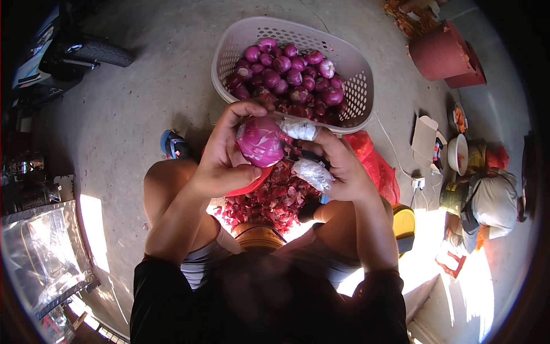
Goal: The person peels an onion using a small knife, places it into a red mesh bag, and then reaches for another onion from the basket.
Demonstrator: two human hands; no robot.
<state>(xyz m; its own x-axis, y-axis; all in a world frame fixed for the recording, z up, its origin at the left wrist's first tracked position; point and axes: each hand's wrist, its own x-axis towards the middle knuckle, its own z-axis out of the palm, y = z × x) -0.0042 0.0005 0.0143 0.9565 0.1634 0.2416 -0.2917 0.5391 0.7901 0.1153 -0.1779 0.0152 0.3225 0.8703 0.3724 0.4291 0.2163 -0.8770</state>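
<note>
A red onion [260, 141], purple and shiny, sits in my left hand [220, 155], with the fingers curled over its top and the thumb beneath. Close against its right side is my right hand [338, 163], with white wrapping [312, 174] on its thumb and a finger. Those wrapped tips are bent toward the onion. Dark reddish bits and a dark shape show between them, but I cannot make out what they grip. Below the hands, between my knees, lies a heap of red onion skins [269, 200].
A pale perforated basket [226, 51] holds many red onions [283, 66] ahead of me. Red netting [375, 166] lies at the right. Farther right are a red bucket [438, 51], an open cardboard box [425, 137] and a white bowl [457, 155]. A motorbike wheel [100, 50] stands upper left.
</note>
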